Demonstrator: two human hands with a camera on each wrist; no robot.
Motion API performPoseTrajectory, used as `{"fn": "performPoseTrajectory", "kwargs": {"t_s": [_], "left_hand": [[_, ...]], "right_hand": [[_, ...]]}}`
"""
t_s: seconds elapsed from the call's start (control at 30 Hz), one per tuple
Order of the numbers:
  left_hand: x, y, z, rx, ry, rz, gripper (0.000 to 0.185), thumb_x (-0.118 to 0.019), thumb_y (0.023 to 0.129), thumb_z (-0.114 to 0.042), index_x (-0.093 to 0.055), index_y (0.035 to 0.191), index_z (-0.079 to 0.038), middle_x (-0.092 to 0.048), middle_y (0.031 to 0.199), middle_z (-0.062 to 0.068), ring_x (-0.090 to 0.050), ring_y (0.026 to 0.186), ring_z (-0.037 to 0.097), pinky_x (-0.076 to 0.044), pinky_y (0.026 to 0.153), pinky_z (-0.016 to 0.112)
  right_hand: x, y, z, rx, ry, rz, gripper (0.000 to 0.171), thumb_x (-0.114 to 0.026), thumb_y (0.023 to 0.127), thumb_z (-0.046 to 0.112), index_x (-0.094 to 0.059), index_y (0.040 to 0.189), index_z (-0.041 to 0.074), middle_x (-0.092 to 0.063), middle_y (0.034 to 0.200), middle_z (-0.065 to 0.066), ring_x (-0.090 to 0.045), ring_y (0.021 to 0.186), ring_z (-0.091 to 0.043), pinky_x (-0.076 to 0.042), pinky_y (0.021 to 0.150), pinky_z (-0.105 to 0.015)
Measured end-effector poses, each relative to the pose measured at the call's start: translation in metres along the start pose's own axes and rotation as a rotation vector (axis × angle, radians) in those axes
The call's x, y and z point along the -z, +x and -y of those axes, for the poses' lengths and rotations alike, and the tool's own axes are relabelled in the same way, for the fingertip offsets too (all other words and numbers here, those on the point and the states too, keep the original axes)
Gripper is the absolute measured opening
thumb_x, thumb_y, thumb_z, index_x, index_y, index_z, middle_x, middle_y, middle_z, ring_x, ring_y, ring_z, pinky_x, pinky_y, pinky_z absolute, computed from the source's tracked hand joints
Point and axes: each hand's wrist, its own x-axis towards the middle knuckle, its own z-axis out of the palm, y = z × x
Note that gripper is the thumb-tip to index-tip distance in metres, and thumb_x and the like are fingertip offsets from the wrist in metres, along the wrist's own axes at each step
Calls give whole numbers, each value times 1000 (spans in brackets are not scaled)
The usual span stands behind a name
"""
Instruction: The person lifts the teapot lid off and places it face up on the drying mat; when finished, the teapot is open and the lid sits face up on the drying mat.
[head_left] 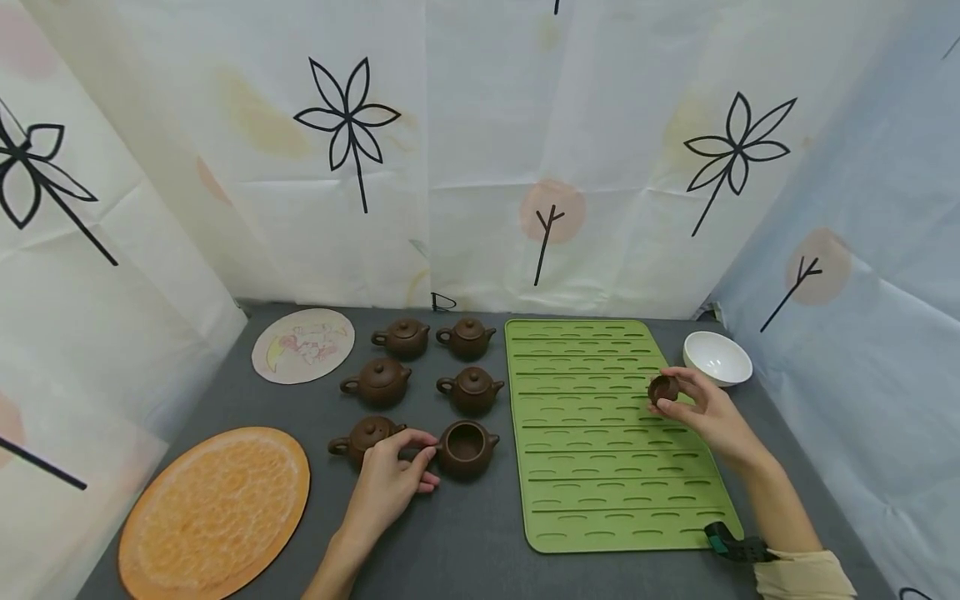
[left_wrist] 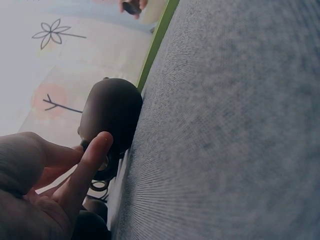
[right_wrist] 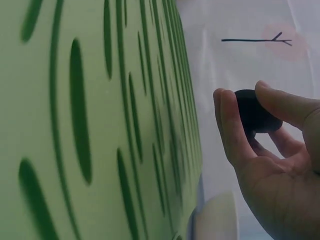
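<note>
In the head view, my left hand [head_left: 392, 473] pinches the handle of a brown teapot [head_left: 467, 452] between thumb and fingers. This teapot stands lidless, its dark inside showing. The left wrist view shows its round body [left_wrist: 111, 114] just past my fingertips [left_wrist: 103, 141]. Over the green mat's right side, my right hand [head_left: 708, 414] holds a small brown teapot lid [head_left: 663, 390], its hollow side facing the head camera. Seen from the right wrist, the lid [right_wrist: 257, 112] is dark and pinched between thumb and fingers. Partly behind my left hand sits a lidded teapot [head_left: 371, 435].
Farther back stand several lidded brown teapots [head_left: 384, 383]. The green ridged mat [head_left: 600, 492] lies to the right, with a white bowl [head_left: 717, 357] beyond its right edge. Leftward lie an orange oval mat [head_left: 217, 508] and a pale printed placemat [head_left: 303, 346]. Patterned cloth [head_left: 480, 125] encloses the table.
</note>
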Motion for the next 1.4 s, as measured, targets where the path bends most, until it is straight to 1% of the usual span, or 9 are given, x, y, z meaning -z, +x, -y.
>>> {"fn": "performPoseTrajectory", "kwargs": {"t_s": [0.17,0.33,0.53,0.67,0.77,0.87,1.07,1.23,1.4], "left_hand": [[0,0,0,0,10,-4,12,-75,100,1,-79,107,-8,-78,109,18,-78,61,19,-64,58,26],[0,0,-1,-3,19,0,12,-74,100,1,-79,107,-8,-78,109,17,-79,62,21,-64,58,25],[0,0,-2,-15,42,1,12,-75,100,0,-79,107,-9,-78,110,18,-78,61,19,-63,58,24],[1,0,-3,-26,57,4,12,-75,100,0,-79,107,-9,-79,111,17,-78,61,16,-63,57,24],[2,-1,-5,-29,66,10,11,-77,100,-3,-79,109,-9,-79,113,16,-78,61,15,-63,57,24],[6,-1,-8,-39,75,25,14,-79,99,-7,-77,113,-8,-79,114,14,-79,62,18,-62,57,24],[16,4,-19,-86,85,82,22,-78,100,-8,-75,121,-4,-79,117,16,-80,67,24,-63,59,24],[26,14,-30,-129,118,115,19,-76,102,-9,-75,121,-7,-79,118,17,-81,71,26,-64,61,25],[38,27,-44,-191,169,129,18,-75,104,-11,-75,121,-8,-79,117,15,-80,73,20,-64,64,25]], "right_hand": [[11,-5,-14,-17,1,54,65,-61,111,9,-28,162,-15,-55,141,19,-69,116,10,-58,92,-14],[23,-8,-27,-17,22,114,63,-59,111,2,-25,159,-22,-55,139,24,-75,110,2,-62,90,-17],[31,-8,-32,-4,-5,161,59,-59,109,-2,-32,158,-19,-66,130,-1,-79,103,-8,-67,85,-26],[31,-5,-32,11,-69,176,55,-57,110,-3,-34,158,-17,-59,134,-30,-78,102,-6,-67,83,-28],[30,-5,-31,5,-87,177,56,-57,110,-3,-34,159,-15,-51,138,-40,-78,102,-5,-67,83,-29],[30,-5,-30,8,-82,174,56,-57,110,-3,-36,161,-11,-58,135,-30,-78,102,-5,-67,83,-29],[31,-8,-26,52,-111,156,55,-59,109,-3,-42,161,-3,-60,132,18,-78,99,-5,-67,80,-29],[33,-10,-17,54,-204,135,56,-61,109,2,-39,157,-15,-51,136,28,-79,94,-6,-67,77,-32],[38,-12,-6,72,-263,120,54,-62,109,3,-41,155,-17,-50,133,40,-79,91,-7,-67,74,-33]]}}
